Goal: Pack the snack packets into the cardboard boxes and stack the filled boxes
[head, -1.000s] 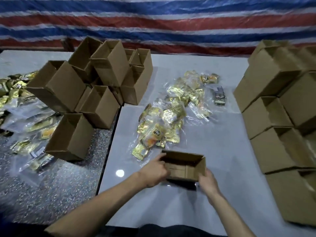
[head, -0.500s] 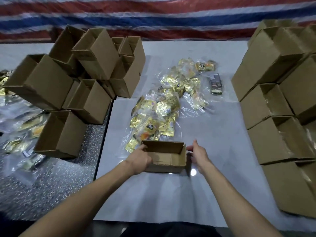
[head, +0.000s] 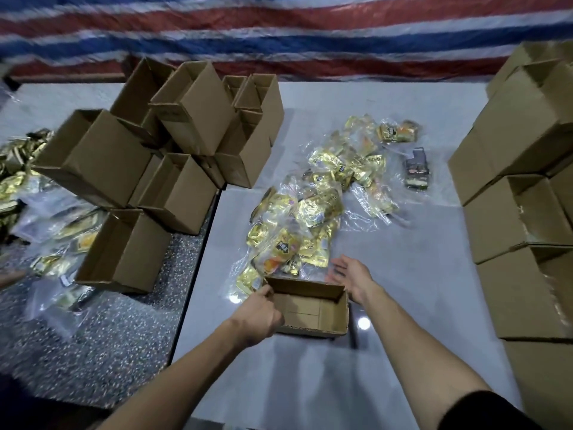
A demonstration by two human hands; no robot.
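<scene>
My left hand grips the near-left corner of the small open brown cardboard box, its fingers curled over the left end wall, holding it steady on the pale grey surface. The box stands upright, mouth up, nothing inside that I can see, with its long axis running left to right across me.

My right hand is off the box, just beyond its far-right corner, palm turned inward and the fingers spread and holding nothing. The heap of gold foil snack packets in clear plastic bags lies straight ahead and a little to the left of those fingers, beginning just past the box's far wall and trailing away toward the far right. The nearest packets almost touch that far wall.

So the right hand is the one to reach: it is free and nearer the heap, while the left is busy anchoring the box. I judge the move to be a short push forward and left, a close on a bundle, then a drag back over the far wall into the box. The bags look slippery and overlap one another, so more may come than I mean to take.

To my right stands the stack of brown cardboard boxes; to my left, a jumble of open ones.
</scene>
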